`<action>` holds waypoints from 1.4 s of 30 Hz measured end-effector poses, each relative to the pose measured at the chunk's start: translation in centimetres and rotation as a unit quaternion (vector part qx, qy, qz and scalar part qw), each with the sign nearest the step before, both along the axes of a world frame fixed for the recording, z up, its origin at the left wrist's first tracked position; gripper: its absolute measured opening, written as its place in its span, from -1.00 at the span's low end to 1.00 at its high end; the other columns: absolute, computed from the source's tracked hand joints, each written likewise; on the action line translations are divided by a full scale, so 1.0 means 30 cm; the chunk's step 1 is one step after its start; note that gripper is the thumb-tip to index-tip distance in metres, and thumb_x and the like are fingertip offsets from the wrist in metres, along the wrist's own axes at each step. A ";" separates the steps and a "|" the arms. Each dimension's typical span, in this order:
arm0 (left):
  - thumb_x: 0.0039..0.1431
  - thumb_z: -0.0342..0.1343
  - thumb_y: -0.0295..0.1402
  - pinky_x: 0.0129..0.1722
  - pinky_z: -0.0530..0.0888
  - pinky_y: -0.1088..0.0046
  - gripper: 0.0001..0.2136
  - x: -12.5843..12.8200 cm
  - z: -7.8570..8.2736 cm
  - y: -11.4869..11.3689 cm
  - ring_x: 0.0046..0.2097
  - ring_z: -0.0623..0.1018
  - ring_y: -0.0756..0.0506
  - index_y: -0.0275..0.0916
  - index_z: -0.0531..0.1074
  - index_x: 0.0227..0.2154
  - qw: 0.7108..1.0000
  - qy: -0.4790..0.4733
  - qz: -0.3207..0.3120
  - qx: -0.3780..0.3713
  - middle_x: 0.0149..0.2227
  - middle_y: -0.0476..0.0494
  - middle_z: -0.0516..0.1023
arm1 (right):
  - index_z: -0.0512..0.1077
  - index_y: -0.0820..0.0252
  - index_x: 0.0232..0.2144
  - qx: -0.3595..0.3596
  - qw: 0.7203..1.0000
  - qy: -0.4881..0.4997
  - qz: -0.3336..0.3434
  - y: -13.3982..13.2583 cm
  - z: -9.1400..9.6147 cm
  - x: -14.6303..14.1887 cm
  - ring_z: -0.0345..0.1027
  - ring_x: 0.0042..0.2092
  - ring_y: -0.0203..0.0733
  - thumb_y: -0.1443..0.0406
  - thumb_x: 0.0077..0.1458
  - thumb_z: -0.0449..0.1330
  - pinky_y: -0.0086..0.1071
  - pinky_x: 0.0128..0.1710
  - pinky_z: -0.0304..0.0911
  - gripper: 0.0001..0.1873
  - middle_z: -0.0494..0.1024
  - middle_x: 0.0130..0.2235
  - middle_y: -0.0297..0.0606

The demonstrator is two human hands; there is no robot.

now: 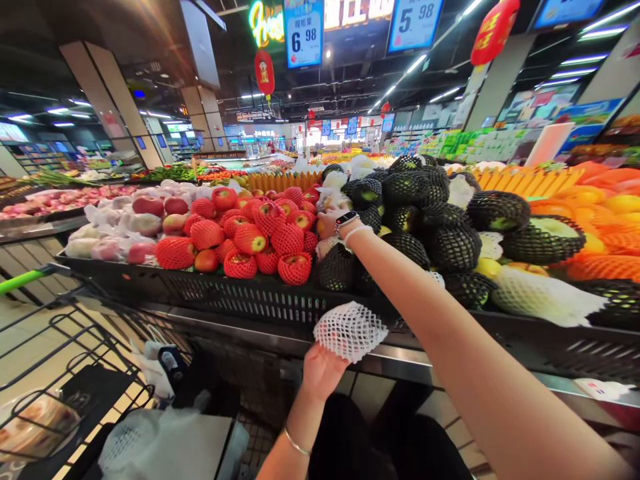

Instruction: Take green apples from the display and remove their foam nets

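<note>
My left hand is closed around a white foam fruit net in front of the display's edge. Whether a fruit sits inside that net, I cannot tell. My right hand, with a dark band on the wrist, reaches into the pile between the red-netted apples and the fruit in black foam nets. Its fingers are curled at a whitish wrapped item; what they grip is partly hidden.
A black slotted tray wall runs along the front of the display. At the left stands a shopping cart with bags and a packaged item in it. Oranges lie at the right, and price screens hang overhead.
</note>
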State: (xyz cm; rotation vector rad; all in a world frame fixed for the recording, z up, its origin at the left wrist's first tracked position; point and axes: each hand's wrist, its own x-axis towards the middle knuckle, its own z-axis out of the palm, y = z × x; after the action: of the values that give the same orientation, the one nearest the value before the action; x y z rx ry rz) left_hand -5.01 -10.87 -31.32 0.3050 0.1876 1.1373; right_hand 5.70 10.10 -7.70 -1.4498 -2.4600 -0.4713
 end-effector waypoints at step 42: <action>0.14 0.10 -0.14 0.27 0.16 -0.06 -0.68 0.086 -0.004 -0.160 0.17 0.43 -0.27 -0.09 0.52 -0.09 0.945 0.269 -0.132 0.132 0.05 -0.09 0.55 | 0.28 -0.06 0.06 -0.294 0.480 0.826 0.015 -1.095 -0.643 0.400 0.43 -0.08 -0.09 0.03 0.00 0.29 -0.19 -0.13 0.44 -0.42 0.43 0.00 -0.26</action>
State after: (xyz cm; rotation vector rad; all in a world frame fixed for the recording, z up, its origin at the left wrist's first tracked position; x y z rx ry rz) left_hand -2.44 -15.67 -31.43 0.8558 0.4632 0.7897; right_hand 17.70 -22.75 -26.99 -0.9133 -0.8256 1.3440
